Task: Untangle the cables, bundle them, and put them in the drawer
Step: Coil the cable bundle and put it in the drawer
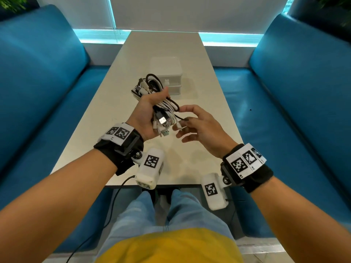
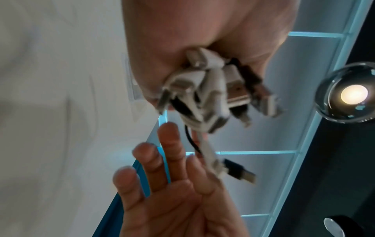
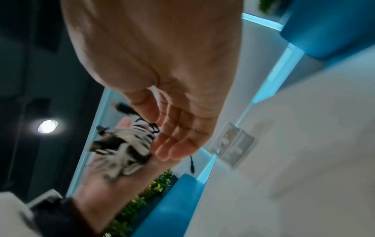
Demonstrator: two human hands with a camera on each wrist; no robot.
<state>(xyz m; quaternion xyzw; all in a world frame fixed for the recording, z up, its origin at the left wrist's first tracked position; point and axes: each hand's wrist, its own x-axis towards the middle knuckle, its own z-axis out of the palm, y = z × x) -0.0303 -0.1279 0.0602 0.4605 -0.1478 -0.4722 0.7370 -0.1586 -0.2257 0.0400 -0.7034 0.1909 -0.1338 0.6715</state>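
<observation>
Nearest us, our left hand [image 1: 146, 112] grips the bundle of white and black cables [image 1: 161, 105], fingers curled round it above the counter [image 1: 106, 111]. At its 3 o'clock our right hand [image 1: 199, 126] hovers, fingers [image 1: 185, 109] spread and holding nothing. At 12 o'clock beyond them, the white drawer box [image 1: 167, 74] sits on the counter.

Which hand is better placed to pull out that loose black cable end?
Probably the right hand: it is open beside the dangling black cable end, while the left hand grips the cable bundle.
</observation>
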